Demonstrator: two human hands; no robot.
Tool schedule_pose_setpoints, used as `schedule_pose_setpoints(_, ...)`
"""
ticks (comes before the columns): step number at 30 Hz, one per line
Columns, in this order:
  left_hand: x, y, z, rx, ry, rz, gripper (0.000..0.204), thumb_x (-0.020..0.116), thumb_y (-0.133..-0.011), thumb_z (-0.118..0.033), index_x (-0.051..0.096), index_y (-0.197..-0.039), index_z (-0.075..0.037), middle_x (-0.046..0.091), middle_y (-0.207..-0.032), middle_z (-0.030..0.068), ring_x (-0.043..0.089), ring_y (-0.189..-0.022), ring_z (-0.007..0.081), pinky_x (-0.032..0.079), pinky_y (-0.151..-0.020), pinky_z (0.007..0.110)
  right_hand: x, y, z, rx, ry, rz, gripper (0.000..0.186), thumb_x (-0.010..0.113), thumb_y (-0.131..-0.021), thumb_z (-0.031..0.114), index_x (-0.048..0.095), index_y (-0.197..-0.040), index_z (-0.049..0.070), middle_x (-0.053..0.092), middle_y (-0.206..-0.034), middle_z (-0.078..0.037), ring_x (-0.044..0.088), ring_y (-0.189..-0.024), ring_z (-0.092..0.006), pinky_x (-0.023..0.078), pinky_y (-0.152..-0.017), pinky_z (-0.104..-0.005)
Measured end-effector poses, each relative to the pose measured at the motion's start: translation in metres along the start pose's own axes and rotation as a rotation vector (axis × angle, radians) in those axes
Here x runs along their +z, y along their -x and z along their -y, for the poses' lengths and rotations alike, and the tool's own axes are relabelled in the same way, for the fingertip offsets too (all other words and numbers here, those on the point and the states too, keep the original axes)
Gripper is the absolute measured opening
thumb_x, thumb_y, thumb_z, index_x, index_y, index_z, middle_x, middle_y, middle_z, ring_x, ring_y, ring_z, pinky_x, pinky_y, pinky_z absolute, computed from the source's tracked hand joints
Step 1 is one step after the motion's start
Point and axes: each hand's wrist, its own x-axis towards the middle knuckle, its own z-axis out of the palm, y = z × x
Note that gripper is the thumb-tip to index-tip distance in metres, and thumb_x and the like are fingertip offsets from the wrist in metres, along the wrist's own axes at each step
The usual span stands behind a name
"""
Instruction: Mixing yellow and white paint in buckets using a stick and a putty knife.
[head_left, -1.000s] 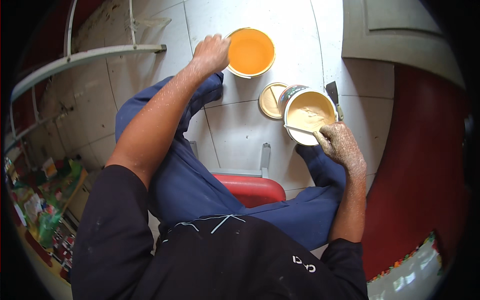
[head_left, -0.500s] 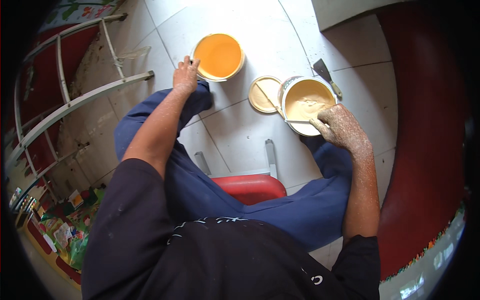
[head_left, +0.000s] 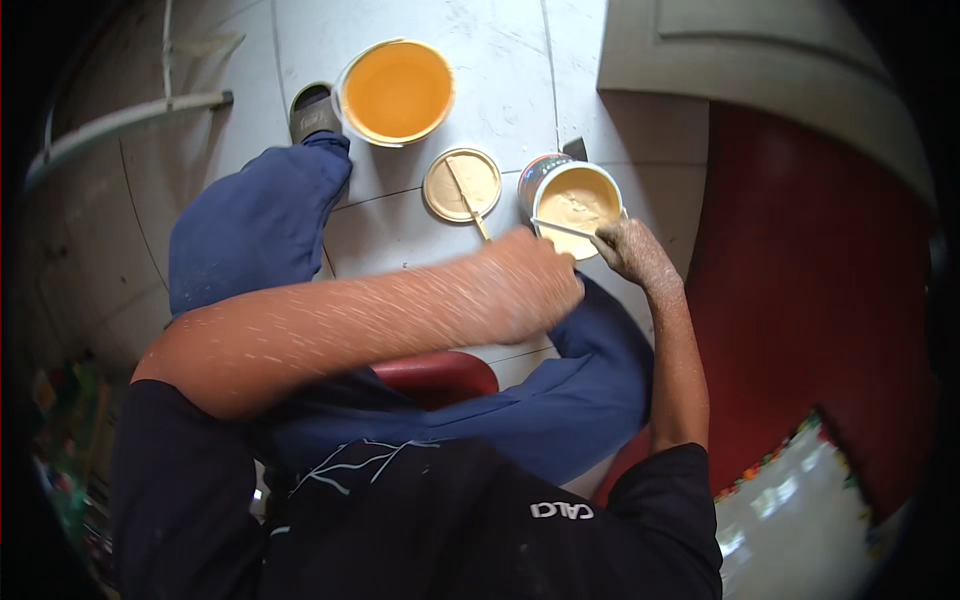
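Note:
My right hand [head_left: 630, 250], dusted with pale paste, is closed on a thin flat stirring blade [head_left: 565, 229] that reaches into an open tin of cream paste [head_left: 578, 200] on the tiled floor. My left hand [head_left: 530, 285] is blurred. It hangs just left of the tin, at the near end of a thin stick [head_left: 468, 200] lying across the tin's round lid [head_left: 462, 185]. I cannot tell whether it touches the stick. A bucket of orange paint [head_left: 400, 90] stands farther off, beyond my left knee.
I sit on a low red stool [head_left: 440, 375], legs in blue trousers, a dark sandal [head_left: 312, 110] next to the bucket. A dark scraper [head_left: 575, 148] lies behind the tin. A pale door panel [head_left: 700, 60] and red surface [head_left: 800, 300] are right, a metal rail [head_left: 120, 120] left.
My left hand has left the rim of the orange bucket and swung right and toward me, ending beside the tin. My right hand stays at the tin with the blade.

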Motion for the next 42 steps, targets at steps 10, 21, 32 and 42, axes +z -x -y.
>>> schedule_pose_setpoints(10,-0.009,0.017,-0.013,-0.191,-0.194,-0.024,0.028,0.058,-0.081,-0.022,0.066,-0.102,-0.006,0.061,-0.098,0.0123,0.056,-0.098,0.0251,0.042,-0.079,0.043,-0.056,-0.059,0.004,-0.376,0.476,0.277,0.014,0.055,-0.078,0.014,0.064,-0.070,0.006,0.064,-0.075,-0.013,0.060,-0.083,-0.0268,0.042,-0.086,-0.0364)
schedule_pose_setpoints(21,0.023,-0.027,-0.004,-0.156,-0.021,-0.523,0.019,0.058,-0.072,-0.020,0.072,-0.080,-0.011,0.068,-0.080,0.0067,0.064,-0.074,0.0244,0.047,-0.061,0.045,-0.079,-0.113,0.014,-0.495,0.714,0.299,0.012,0.055,-0.071,0.005,0.066,-0.073,0.007,0.065,-0.083,-0.009,0.059,-0.094,-0.0224,0.037,-0.098,-0.0335)
schedule_pose_setpoints(32,-0.017,-0.010,0.001,-0.221,0.037,-0.415,0.021,0.055,-0.078,-0.021,0.071,-0.089,-0.011,0.068,-0.090,0.0068,0.064,-0.083,0.0224,0.048,-0.066,0.049,-0.093,-0.129,0.011,-0.391,0.657,0.292,0.011,0.055,-0.074,0.009,0.067,-0.073,0.007,0.064,-0.081,-0.010,0.058,-0.095,-0.0226,0.034,-0.100,-0.0339)
schedule_pose_setpoints(42,-0.024,0.005,0.012,-0.275,0.036,-0.436,0.020,0.055,-0.080,-0.021,0.069,-0.091,-0.011,0.067,-0.091,0.0058,0.063,-0.086,0.0220,0.049,-0.067,0.046,0.001,-0.148,0.099,-0.254,0.392,-0.485,0.038,0.066,-0.074,0.028,0.062,-0.109,0.013,0.047,-0.125,-0.013,0.040,-0.119,-0.0282,0.026,-0.098,-0.0474)
